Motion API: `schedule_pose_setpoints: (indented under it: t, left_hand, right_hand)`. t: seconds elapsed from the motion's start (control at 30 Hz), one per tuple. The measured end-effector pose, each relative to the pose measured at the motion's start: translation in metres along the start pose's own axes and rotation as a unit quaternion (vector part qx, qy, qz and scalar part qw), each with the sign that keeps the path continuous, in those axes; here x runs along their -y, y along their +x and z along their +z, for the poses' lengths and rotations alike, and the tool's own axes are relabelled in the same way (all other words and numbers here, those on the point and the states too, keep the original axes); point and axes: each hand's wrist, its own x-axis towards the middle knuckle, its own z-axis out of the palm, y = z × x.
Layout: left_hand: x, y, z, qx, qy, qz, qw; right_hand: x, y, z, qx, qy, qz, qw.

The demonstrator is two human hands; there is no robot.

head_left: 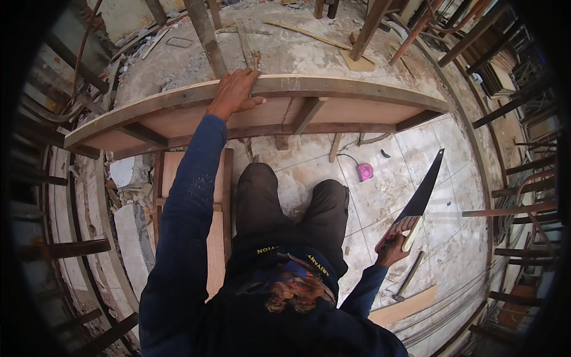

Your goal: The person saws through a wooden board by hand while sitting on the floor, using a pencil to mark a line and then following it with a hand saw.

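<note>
A long wooden-framed plywood panel (351,88) stands on its edge across the floor in front of my knees, with short cross braces between its rails. My left hand (236,92) grips its upper edge, the fingers over the top and the thumb on the near side. Off to the right, my right hand (393,247) is closed round the handle of a handsaw (421,193). The saw's dark blade points forward, well apart from the panel.
A pink tape measure (364,172) lies on the tiles between panel and saw. Near my right arm are a hammer (410,275) and a plywood strip (404,305). Another framed panel (219,244) lies left of my legs, beside broken concrete (132,238). Wooden props (205,35) rise beyond.
</note>
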Motion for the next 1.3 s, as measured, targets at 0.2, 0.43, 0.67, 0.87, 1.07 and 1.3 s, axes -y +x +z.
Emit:
schedule_pose_setpoints:
  t: [0.2,0.43,0.67,0.87,1.07,1.3]
  left_hand:
    - [0.005,0.050,0.002,0.046,-0.035,-0.078,0.995]
    - [-0.016,0.042,-0.009,0.062,-0.025,-0.089,0.994]
    - [-0.043,-0.016,-0.009,0.053,0.040,-0.016,0.998]
    - [-0.080,-0.086,0.001,0.029,0.042,-0.010,0.999]
    - [-0.110,-0.133,0.016,0.052,-0.002,-0.017,0.998]
    - [-0.124,-0.182,0.033,-0.030,0.029,0.030,0.999]
  right_hand:
    - [0.091,-0.077,0.042,0.097,0.107,-0.076,0.987]
    - [0.116,-0.110,0.087,0.306,0.130,-0.049,0.942]
    - [0.121,-0.129,0.083,0.395,0.040,-0.106,0.911]
    - [0.122,-0.141,0.015,0.427,-0.017,-0.035,0.904]
    - [0.134,-0.151,-0.029,0.426,-0.062,-0.050,0.901]
    - [0.152,-0.161,-0.042,0.395,-0.127,-0.019,0.910]
